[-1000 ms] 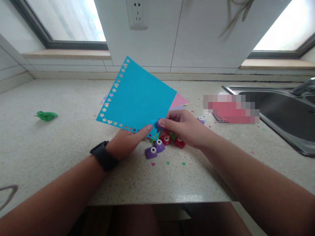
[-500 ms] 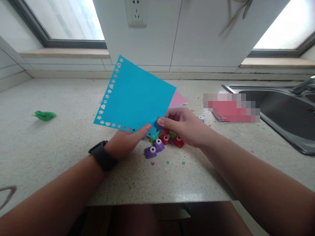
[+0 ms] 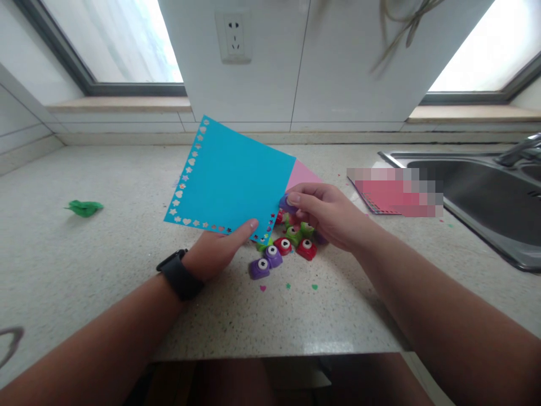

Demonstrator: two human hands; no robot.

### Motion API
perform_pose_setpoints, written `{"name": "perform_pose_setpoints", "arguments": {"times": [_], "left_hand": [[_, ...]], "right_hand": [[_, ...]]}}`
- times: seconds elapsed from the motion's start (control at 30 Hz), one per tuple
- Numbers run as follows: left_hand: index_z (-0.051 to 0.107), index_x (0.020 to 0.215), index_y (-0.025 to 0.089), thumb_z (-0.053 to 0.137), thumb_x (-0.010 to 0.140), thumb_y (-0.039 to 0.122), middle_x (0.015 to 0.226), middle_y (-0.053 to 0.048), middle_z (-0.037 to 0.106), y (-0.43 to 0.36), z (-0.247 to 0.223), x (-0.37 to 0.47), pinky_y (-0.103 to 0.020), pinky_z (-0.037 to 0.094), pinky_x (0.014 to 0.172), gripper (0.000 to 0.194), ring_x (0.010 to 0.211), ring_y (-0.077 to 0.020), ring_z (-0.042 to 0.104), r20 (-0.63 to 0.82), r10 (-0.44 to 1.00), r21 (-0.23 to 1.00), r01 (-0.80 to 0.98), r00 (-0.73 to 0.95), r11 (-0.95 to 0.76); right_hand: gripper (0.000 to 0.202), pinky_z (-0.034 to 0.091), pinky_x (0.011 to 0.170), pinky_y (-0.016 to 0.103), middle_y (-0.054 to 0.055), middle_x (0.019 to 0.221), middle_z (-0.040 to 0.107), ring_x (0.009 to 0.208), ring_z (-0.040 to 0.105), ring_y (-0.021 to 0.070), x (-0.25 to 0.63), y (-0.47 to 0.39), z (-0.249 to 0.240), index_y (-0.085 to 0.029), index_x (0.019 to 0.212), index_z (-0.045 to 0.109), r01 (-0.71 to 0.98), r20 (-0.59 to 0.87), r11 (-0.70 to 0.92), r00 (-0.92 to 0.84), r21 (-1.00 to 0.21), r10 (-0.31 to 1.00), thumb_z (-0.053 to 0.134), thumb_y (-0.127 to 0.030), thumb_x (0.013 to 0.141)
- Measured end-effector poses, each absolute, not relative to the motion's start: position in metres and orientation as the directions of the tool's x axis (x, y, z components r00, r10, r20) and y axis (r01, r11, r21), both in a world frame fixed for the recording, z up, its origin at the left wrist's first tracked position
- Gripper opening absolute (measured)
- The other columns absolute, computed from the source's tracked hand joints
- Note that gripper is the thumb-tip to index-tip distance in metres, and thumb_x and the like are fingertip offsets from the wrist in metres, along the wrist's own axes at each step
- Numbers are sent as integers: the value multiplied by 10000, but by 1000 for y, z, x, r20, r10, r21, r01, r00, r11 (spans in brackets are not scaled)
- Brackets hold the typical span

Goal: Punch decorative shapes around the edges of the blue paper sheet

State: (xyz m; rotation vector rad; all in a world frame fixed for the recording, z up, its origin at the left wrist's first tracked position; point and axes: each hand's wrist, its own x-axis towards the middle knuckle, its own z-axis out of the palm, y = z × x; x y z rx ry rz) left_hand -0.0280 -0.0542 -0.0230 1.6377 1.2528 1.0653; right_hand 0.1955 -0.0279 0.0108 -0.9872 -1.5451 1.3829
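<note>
Black watch [image 3: 174, 261], broad dark band [image 3: 186, 282], worn left; forearms [image 3: 416, 282] bare

My bright blue paper sheet [image 3: 236, 175] is at a slant in my left hand [image 3: 217, 248], with tiny hearts, stars and flowers punched all down the left edge, along the bottom and just a few up the right. My little purple craft punch [image 3: 284, 203] is pinched in my right hand [image 3: 329, 211], right at that edge, can't tell if paper's in the slot tho.
</note>
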Motion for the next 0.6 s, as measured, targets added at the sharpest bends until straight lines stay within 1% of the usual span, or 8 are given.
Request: {"name": "perform_pose_setpoints", "arguments": {"times": [0.07, 0.1, 0.13, 0.2, 0.3, 0.37, 0.5, 0.6], "left_hand": [[666, 637, 241, 648, 828, 508, 709, -50, 730, -54, -23, -29, -413, 526, 905, 329, 878, -272, 690, 103, 987, 931, 338, 125, -140], [619, 575, 241, 642, 826, 506, 626, -34, 689, -54, -23, -29, -386, 538, 811, 366, 746, -244, 670, 71, 991, 929, 354, 116, -108], [580, 538, 240, 634, 825, 506, 569, -18, 649, -54, -23, -29, -362, 529, 730, 395, 640, -215, 629, 40, 993, 929, 362, 112, -79], [551, 525, 232, 617, 826, 511, 525, 2, 605, -53, -23, -30, -327, 489, 636, 416, 533, -173, 552, 1, 993, 933, 358, 114, -42], [551, 542, 221, 607, 824, 505, 516, 8, 590, -51, -22, -30, -301, 443, 584, 404, 502, -149, 514, -23, 992, 948, 317, 121, -17], [553, 551, 214, 592, 829, 493, 514, 10, 577, -50, -23, -30, -292, 418, 558, 395, 489, -141, 498, -28, 989, 959, 284, 148, -16], [546, 560, 208, 541, 859, 484, 514, 11, 538, -47, -27, -33, -292, 400, 559, 406, 501, -141, 490, 6, 973, 969, 237, 232, -62], [531, 556, 208, 529, 872, 479, 534, 6, 538, -44, -32, -36, -298, 403, 581, 416, 527, -144, 496, 1, 973, 970, 235, 232, -57]], "right_hand": [[277, 444, 577, 281, 16, 748, 627, 646, 578, 142, 203, -23, 12, -191, 832, 672, 93, 112, 143, -281, -985, 953, 686, -466, 859], [286, 439, 583, 291, 17, 754, 628, 648, 574, 147, 207, -21, 13, -194, 841, 676, 152, 136, 176, -245, -973, 960, 666, -478, 870], [299, 434, 592, 301, 20, 763, 633, 652, 569, 153, 210, -19, 14, -195, 848, 680, 229, 163, 212, -215, -950, 963, 643, -491, 882], [323, 425, 620, 321, 32, 788, 655, 681, 567, 169, 216, -16, 15, -195, 859, 693, 409, 228, 287, -187, -866, 956, 609, -504, 901], [322, 409, 664, 344, 50, 824, 692, 738, 582, 193, 221, -13, 16, -194, 870, 706, 633, 283, 359, -222, -686, 933, 575, -482, 925], [319, 406, 685, 356, 64, 837, 706, 759, 592, 207, 222, -11, 16, -194, 875, 713, 726, 272, 369, -254, -581, 928, 549, -460, 940], [344, 417, 765, 400, 93, 866, 711, 857, 597, 259, 221, -6, 10, -205, 886, 732, 833, 238, 327, -242, -447, 941, 515, -462, 955], [351, 406, 848, 455, 110, 943, 706, 981, 568, 311, 219, -3, 5, -224, 928, 748, 884, 239, 305, -229, -356, 944, 508, -479, 958]]}}
